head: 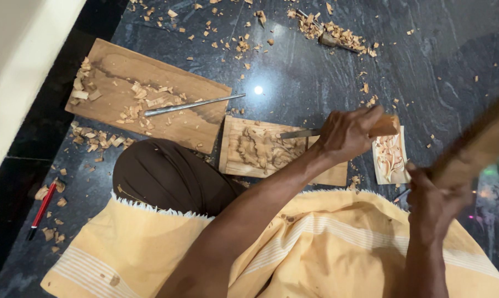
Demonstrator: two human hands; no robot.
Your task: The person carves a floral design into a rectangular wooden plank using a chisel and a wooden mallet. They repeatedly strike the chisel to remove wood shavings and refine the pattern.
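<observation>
My left hand grips a chisel by its wooden handle. Its metal blade lies across a carved wooden panel on the dark stone floor, tip on the relief carving. My right hand is raised at the right, closed on a wooden mallet that is blurred by motion. The mallet hangs right of the chisel handle and apart from it. A smaller, pale carved panel lies just right of my left hand.
A larger flat board lies at the upper left with wood chips and a long metal chisel on it. Another tool sits among chips at the top. A red pen lies at left. My knee and yellow cloth fill the foreground.
</observation>
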